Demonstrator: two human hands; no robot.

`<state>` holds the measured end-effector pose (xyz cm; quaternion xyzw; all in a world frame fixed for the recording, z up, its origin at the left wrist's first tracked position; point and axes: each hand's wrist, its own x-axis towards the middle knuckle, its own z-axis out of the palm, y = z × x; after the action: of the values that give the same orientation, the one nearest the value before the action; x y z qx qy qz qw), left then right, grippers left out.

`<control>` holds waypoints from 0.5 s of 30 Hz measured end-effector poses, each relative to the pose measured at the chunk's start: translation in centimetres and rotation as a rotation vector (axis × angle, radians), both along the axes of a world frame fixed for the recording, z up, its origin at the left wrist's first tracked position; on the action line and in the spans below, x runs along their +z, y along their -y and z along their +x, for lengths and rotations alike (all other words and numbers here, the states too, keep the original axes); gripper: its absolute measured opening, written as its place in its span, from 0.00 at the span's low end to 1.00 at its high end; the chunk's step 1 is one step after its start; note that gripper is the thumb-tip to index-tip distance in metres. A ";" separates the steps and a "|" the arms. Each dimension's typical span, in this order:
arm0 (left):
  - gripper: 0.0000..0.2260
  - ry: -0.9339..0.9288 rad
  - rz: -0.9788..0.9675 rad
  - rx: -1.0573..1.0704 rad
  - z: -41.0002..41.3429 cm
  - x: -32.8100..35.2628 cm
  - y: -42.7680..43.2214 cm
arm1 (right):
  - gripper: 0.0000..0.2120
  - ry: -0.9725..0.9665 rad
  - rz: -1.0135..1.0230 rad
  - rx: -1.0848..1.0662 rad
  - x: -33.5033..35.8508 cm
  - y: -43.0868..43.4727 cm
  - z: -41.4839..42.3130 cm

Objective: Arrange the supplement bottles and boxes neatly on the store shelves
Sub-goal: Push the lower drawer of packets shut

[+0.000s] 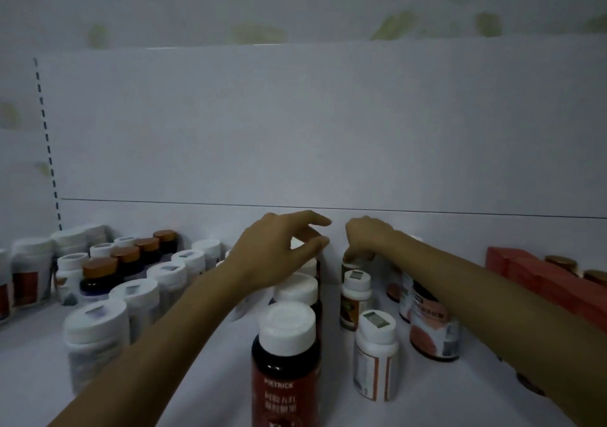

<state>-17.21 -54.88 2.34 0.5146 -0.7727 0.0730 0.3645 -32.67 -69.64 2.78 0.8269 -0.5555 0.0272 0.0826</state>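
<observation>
On the white shelf (pixel 203 390) a row of dark red bottles with white caps (pixel 286 357) runs from front to back in the middle. My left hand (pixel 279 252) hovers over the rear bottles of that row, fingers loosely spread around a white cap (pixel 296 243). To its right stands a row of small white bottles with orange labels (pixel 374 354). My right hand (pixel 366 236) reaches to the rearmost small bottle (pixel 350 264) and its curled fingertips pinch the cap. Both forearms stretch in from the bottom corners.
Several white-capped bottles (pixel 95 334) and brown-capped dark bottles (pixel 100 275) fill the left of the shelf. Wide jars with salmon labels (pixel 430 328) stand under my right forearm. Red boxes (pixel 542 282) lie at the right. The white back panel (pixel 312 130) closes the shelf.
</observation>
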 end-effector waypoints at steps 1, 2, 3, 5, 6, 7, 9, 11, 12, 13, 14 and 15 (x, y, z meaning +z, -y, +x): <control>0.14 -0.033 -0.003 -0.013 0.3 -0.1 0.5 | 0.18 0.027 -0.013 -0.004 0.4 0.0 -0.1; 0.15 -0.067 -0.008 -0.030 0.6 -0.1 1.0 | 0.19 0.065 -0.034 -0.003 1.2 -0.1 -0.3; 0.15 -0.104 -0.011 -0.049 0.9 -0.1 1.5 | 0.20 0.127 -0.051 0.005 2.2 -0.4 -0.6; 0.15 -0.200 -0.007 -0.087 1.4 -0.1 2.5 | 0.20 0.357 -0.048 0.045 4.7 -1.5 -1.7; 0.15 -0.249 0.000 -0.103 1.6 -0.1 3.1 | 0.19 0.519 -0.023 0.078 6.0 -2.4 -2.3; 0.16 -0.290 0.009 -0.113 1.8 0.0 3.6 | 0.17 0.685 0.012 0.124 7.2 -3.6 -2.8; 0.18 -0.373 0.038 -0.144 2.0 0.3 4.4 | 0.16 0.962 0.106 0.243 9.0 -5.9 -3.6; 0.19 -0.523 0.094 -0.263 1.9 0.7 4.8 | 0.16 1.167 0.181 0.367 9.6 -7.9 -4.1; 0.19 -0.602 0.128 -0.343 1.7 0.8 4.8 | 0.16 1.243 0.204 0.416 9.5 -8.5 -4.4; 0.19 -0.663 0.160 -0.412 1.5 0.9 4.6 | 0.16 1.299 0.223 0.453 9.1 -9.0 -4.5; 0.19 -0.705 0.190 -0.464 1.3 0.9 4.3 | 0.15 1.332 0.237 0.480 8.5 -9.4 -4.5; 0.20 -0.736 0.215 -0.504 1.2 0.9 4.1 | 0.15 1.344 0.249 0.497 7.9 -9.6 -4.4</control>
<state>-16.00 -58.97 3.23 0.3371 -0.6960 -0.2864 0.5657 -37.12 -60.06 10.69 0.7367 -0.2810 0.4838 -0.3798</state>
